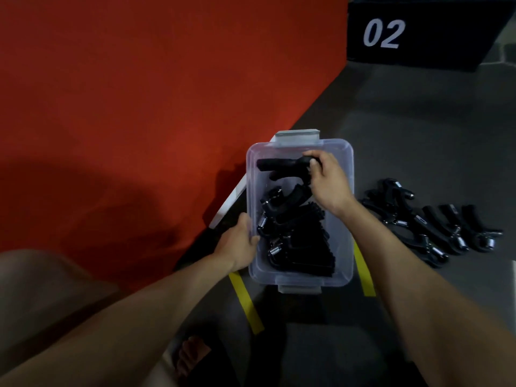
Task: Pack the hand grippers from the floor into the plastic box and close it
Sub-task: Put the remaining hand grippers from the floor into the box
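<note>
Right hand (pixel 328 178) over the far end of the box (pixel 346 219), fingers and thumb curled round a gripper (pixel 282 167) at its spring end. Held gripper: long axis crosswise to the box, parallel to the far rim; two black handles point toward the left wall, slightly splayed, spring end toward the right wall under the fingers. It sits at about rim height, just inside the far edge; cannot tell whether it touches anything below.

Left hand (pixel 237 244) grips the left rim near the near-left corner, thumb inside the wall, fingers outside.

Box: clear plastic, rectangular, long axis running away from the person, grey latch tab on the near and far short ends. No lid on it. It stands on the grey floor (pixel 418 135), its left side beside the edge of a red mat (pixel 139 107).

Packed grippers (pixel 301 241) fill the near half and middle of the box: black handles, chrome coil springs toward the left wall, handles mostly toward the right wall.

Loose grippers (pixel 435 227) lie on the floor right of the box, well apart from it, in a rough row with handles fanned away from the person.

Yellow tape strips (pixel 245 300) on the floor at both near corners of the box. Black block marked 02 (pixel 418 34) at far right.
</note>
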